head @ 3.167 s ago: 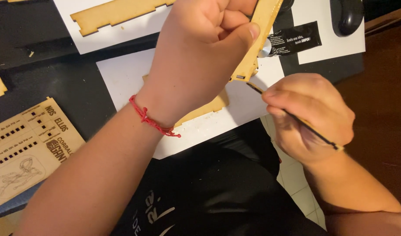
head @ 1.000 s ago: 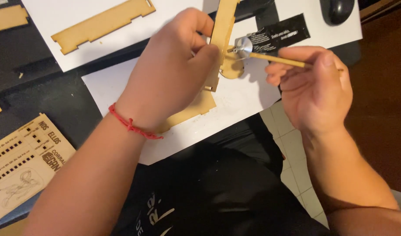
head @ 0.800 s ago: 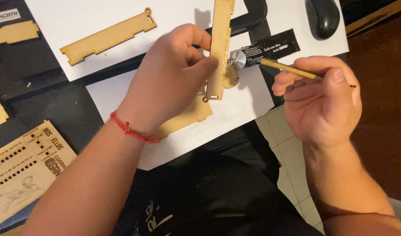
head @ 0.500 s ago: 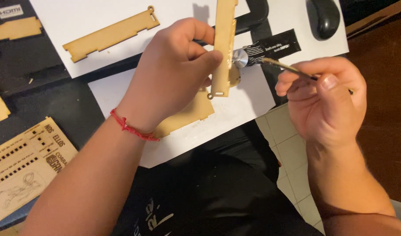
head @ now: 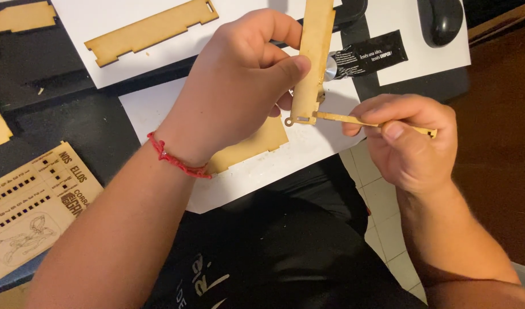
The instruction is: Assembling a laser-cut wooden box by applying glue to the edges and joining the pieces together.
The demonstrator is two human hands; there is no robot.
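My left hand [head: 239,86], with a red string bracelet at the wrist, pinches a long thin laser-cut wooden strip [head: 314,54] and holds it upright over white paper. My right hand [head: 408,143] grips a thin wooden stick [head: 354,119] like a pen; its tip touches the lower end of the strip. Behind the strip lies a black glue tube [head: 368,55] with a silver neck. Under my left hand a flat wooden panel [head: 254,146] rests on the paper.
Another slotted wooden panel [head: 151,31] lies on a white sheet [head: 102,74] at the top left. An engraved wooden board [head: 31,206] sits at the left edge of the black desk. A black mouse [head: 441,20] rests at the top right. Tiled floor shows below.
The stick's tip has moved from the glue tube's neck down to the lower end of the wooden strip. My left hand keeps the strip upright.
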